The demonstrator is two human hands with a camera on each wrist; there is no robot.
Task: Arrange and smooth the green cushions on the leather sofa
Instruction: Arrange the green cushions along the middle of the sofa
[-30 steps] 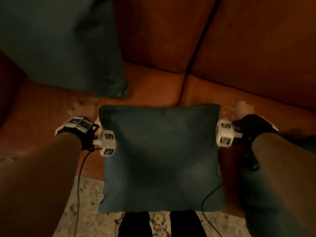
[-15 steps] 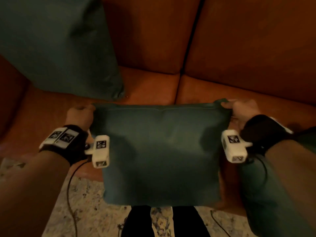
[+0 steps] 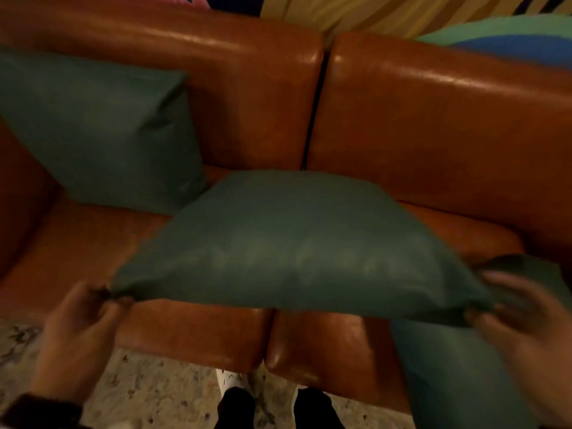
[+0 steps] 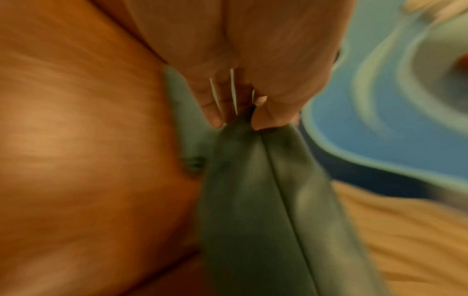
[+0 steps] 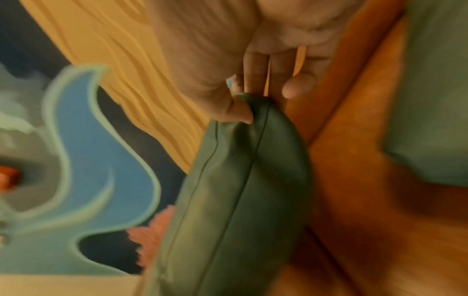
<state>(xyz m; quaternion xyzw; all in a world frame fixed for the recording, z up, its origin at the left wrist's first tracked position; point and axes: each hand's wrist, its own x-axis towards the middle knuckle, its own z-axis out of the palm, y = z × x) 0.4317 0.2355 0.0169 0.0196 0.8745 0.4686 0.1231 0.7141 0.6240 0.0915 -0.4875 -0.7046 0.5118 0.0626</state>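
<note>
A green cushion hangs lifted and tipped nearly flat above the seat of the brown leather sofa. My left hand pinches its near left corner; the left wrist view shows thumb and fingers closed on that corner of the cushion. My right hand pinches the near right corner, seen in the right wrist view with the thumb on the cushion. A second green cushion leans against the backrest at the left. A third green cushion lies below my right hand.
The sofa's front edge is near my legs, with a speckled rug below. A wall with yellow, green and blue shapes rises behind the backrest. My shoes stand at the sofa's foot.
The cushion hung upright from its top corners; now it has swung up and forward over the seat, tipped nearly flat. Both hands keep their corner grips and have moved lower in view.
</note>
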